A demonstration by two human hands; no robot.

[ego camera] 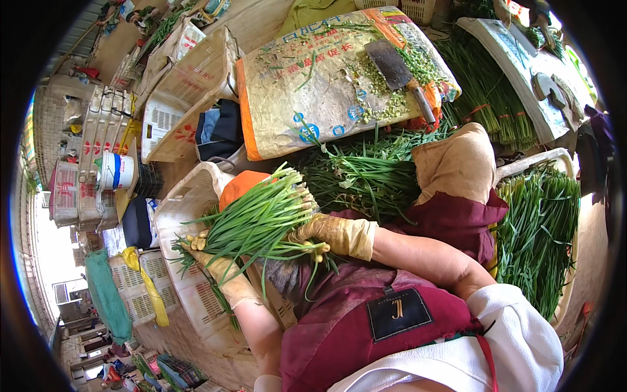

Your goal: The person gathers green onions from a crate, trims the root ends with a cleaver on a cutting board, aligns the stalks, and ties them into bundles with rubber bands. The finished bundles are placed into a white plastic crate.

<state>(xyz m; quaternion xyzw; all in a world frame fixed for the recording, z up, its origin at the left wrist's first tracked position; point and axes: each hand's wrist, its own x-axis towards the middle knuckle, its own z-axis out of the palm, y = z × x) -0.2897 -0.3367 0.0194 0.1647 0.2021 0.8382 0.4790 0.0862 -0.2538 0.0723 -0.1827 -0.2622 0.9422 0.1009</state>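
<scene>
A thick bundle of green Chinese chives (259, 210) lies across both my gloved hands, its pale stem ends towards the upper right. My left hand (210, 259) is under the leafy left side, with its yellowed fingertips curled up over the edge. On the other side, my right hand (343, 236) grips the bundle near the stem ends, fingertips showing below. Loose chives (372, 171) lie in a heap just beyond my lap. Past them, a cleaver (392, 68) with a wooden handle rests on a sack-covered work surface (274, 98) strewn with cut stem ends.
To my left stands a white plastic crate (188, 201), with another crate (196, 93) beyond it. A crate at my right holds many chives (536, 240). Tied bundles (494, 117) lie at the upper right, beside another covered surface (519, 63). A white bucket (116, 170) stands farther left.
</scene>
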